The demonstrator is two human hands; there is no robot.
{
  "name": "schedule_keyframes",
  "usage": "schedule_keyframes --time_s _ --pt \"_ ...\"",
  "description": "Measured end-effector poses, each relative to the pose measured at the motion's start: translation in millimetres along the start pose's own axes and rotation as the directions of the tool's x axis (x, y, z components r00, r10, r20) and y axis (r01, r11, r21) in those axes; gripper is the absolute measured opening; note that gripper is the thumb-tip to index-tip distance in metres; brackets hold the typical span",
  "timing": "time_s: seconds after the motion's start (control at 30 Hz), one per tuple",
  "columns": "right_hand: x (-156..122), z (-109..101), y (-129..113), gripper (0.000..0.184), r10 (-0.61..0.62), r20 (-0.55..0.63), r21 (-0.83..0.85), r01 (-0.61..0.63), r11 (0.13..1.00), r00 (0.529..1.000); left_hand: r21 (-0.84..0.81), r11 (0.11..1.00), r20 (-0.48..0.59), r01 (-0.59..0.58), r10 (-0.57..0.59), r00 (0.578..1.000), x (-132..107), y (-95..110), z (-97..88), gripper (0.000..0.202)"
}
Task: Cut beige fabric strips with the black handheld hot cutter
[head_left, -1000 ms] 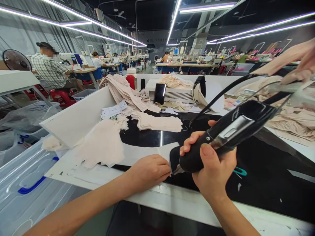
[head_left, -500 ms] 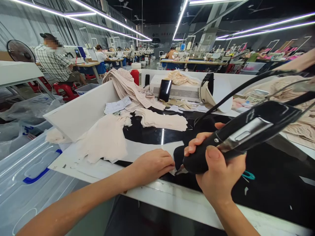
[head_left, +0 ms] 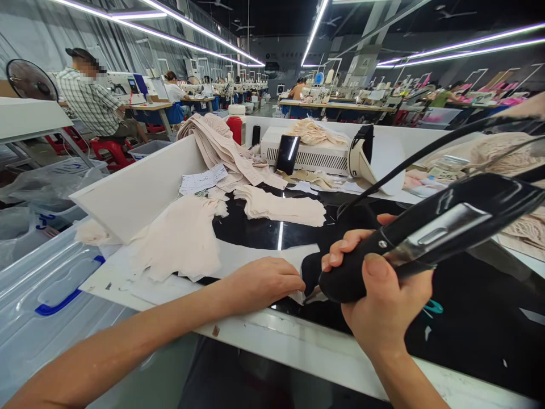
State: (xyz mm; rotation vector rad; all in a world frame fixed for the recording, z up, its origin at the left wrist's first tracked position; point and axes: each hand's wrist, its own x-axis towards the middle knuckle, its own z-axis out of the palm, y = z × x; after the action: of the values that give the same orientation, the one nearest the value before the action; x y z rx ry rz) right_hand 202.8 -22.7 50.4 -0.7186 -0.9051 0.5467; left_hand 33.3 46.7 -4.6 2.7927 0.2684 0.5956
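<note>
My right hand (head_left: 383, 295) is wrapped round a bulky black corded hand tool (head_left: 426, 233) with a silver lever on its side. Its pointed metal tip (head_left: 315, 295) reaches down to the end of a thin white curved strip (head_left: 251, 258). At that same end my left hand (head_left: 266, 281) is closed, fingertips together on the strip, close beside the tip. What lies under those fingers is partly hidden. The strip rests on the glossy black worktop (head_left: 468, 318). Left of it spreads a pile of pale pink fabric pieces (head_left: 179, 238).
Behind lies a stack of beige fabric strips (head_left: 279, 205). A phone (head_left: 287, 154) leans on a white vented box (head_left: 306, 145). A teal handled tool (head_left: 434, 307) and scraps lie at right. Clear plastic bins (head_left: 59, 318) stand left. Co-workers sit at machines beyond.
The view shifts slightly, and the black tool appears a little further right and lower. Both hands keep their grip at the strip's end.
</note>
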Motion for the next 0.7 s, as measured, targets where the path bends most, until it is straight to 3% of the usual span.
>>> schedule_keyframes --time_s 0.3,0.7 --pt "-1 1 -3 0.052 -0.003 0.002 -0.029 0.003 1.000 1.000 0.001 0.987 0.044 -0.162 0.162 0.986 -7 -10 -13.0 0.024" --pt "0 2 -6 0.051 -0.007 0.004 -0.016 0.007 1.000 1.000 0.108 0.971 -0.009 -0.213 0.215 0.977 -9 -8 -12.1 0.021"
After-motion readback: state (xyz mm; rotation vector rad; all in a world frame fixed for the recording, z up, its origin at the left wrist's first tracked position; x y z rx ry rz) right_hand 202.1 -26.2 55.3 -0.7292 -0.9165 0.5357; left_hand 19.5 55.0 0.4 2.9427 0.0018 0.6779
